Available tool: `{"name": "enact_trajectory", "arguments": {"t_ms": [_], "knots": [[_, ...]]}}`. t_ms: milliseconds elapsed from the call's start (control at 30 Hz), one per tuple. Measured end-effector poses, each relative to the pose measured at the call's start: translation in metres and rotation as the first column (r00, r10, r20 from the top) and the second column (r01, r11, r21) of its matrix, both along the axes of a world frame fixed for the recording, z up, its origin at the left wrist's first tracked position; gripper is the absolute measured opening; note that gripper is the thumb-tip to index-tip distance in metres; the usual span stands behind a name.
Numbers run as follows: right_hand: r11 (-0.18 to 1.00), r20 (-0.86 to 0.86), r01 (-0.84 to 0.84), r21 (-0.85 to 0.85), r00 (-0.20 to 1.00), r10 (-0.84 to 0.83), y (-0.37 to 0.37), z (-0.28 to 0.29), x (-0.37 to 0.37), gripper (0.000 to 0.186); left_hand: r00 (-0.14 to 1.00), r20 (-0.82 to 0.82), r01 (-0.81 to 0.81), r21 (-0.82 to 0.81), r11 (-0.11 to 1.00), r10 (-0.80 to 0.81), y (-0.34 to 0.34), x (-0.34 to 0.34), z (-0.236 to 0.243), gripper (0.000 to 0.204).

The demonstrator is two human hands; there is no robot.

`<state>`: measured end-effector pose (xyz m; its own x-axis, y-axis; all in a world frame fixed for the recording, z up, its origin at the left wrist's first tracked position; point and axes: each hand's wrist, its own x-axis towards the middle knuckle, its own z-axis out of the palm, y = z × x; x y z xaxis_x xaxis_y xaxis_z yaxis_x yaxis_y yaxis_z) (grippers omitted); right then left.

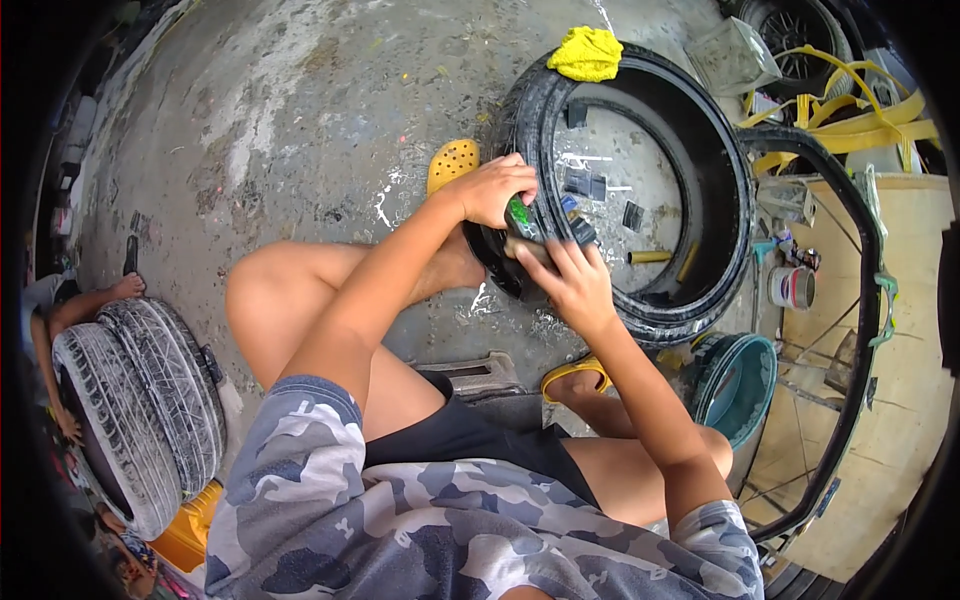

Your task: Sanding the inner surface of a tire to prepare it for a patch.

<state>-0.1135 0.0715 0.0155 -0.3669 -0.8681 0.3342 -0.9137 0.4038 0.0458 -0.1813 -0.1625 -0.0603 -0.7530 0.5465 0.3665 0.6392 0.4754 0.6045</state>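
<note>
In the head view, my left hand [497, 188] grips a dark tool with a green patch [519, 214] at the near-left side of a large black tire [727, 190] lying flat. My right hand [568, 271] is closed on the tan lower part of the tool, against the tire, with its fingers bent over it; their exact contact is partly hidden. A crumpled yellow cloth [585, 54] rests on the tire's far edge. Inside the tire's ring lie small dark pieces [633, 215] and a short brass-coloured tube [648, 256].
Stacked tires [125, 420] and another person's limbs [70, 310] are at left. Yellow clogs [455, 160] lie near my feet. At right are a teal bucket [737, 390], a paint can [792, 289], a black frame [860, 300] on a wooden board [900, 420], and yellow straps [880, 120].
</note>
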Motion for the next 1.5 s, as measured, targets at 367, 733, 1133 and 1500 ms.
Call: {"name": "enact_trajectory", "arguments": {"t_ms": [367,733,1133,1500], "knots": [[0.998,-0.153,-0.035,0.059,0.987,0.044,0.007,-0.002,0.006,0.048,0.996,-0.047,0.075,-0.025,0.997,-0.076,-0.001,-0.007,-0.005,0.028],[1.0,-0.04,-0.005,-0.021,0.999,0.004,0.024,-0.012,0.012,0.052,0.998,-0.042,0.053,-0.001,0.999,-0.053,0.001,-0.006,-0.003,0.024],[1.0,0.002,0.028,0.003,1.0,-0.028,0.022,-0.01,0.012,0.05,0.998,-0.036,0.047,0.029,0.998,-0.046,0.002,-0.006,-0.008,0.031],[0.836,0.449,0.436,-0.332,0.853,-0.266,0.01,-0.044,0.045,0.049,1.0,-0.031,0.001,0.011,1.0,0.0,0.0,0.0,-0.004,0.025]]}}
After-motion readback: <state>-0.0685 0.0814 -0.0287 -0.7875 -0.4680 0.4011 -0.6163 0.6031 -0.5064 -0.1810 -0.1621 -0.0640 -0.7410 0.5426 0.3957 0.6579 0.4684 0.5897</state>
